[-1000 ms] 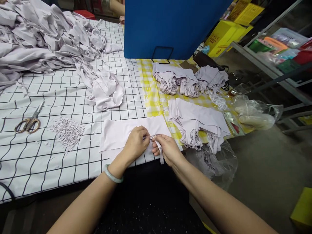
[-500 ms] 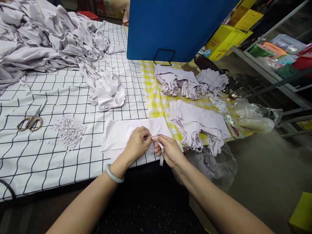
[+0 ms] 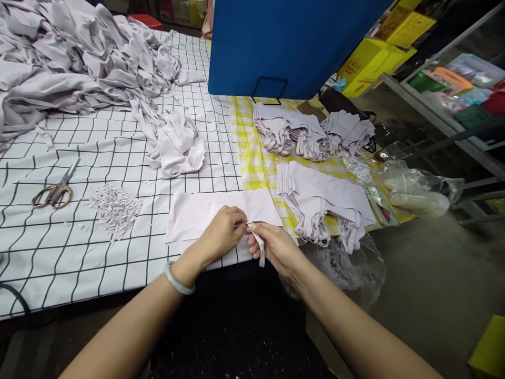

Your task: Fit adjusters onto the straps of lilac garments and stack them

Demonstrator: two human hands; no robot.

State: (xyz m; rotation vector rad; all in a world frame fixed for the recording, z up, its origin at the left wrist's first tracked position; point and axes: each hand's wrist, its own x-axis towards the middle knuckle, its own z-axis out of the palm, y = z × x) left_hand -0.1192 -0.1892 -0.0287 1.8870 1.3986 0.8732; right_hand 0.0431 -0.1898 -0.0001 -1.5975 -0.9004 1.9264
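A pale lilac fabric piece [image 3: 205, 210] lies flat along the table's front edge, partly under my hands. My left hand [image 3: 226, 231] is closed, its thumb and fingertips pinching the upper end of a narrow fabric strap [image 3: 260, 252]. Right beside it, my right hand [image 3: 274, 245] pinches the same strap, whose loose end hangs down below the fingers. The fingertips of both hands nearly meet and hide the spot they grip. A green bangle [image 3: 177, 279] circles the left wrist.
Scissors [image 3: 55, 190] and a heap of small fabric snippets [image 3: 116, 209] lie at left. Behind is a large fabric pile [image 3: 87, 58]. Stacked strapped pieces [image 3: 323, 195] lie at right, near a plastic bag [image 3: 418, 195]. A blue board [image 3: 276, 47] stands at the back.
The fingertips have drawn slightly closer together on the strap. The whole view has shifted a little; the fabric piece and surrounding things stay where they were.
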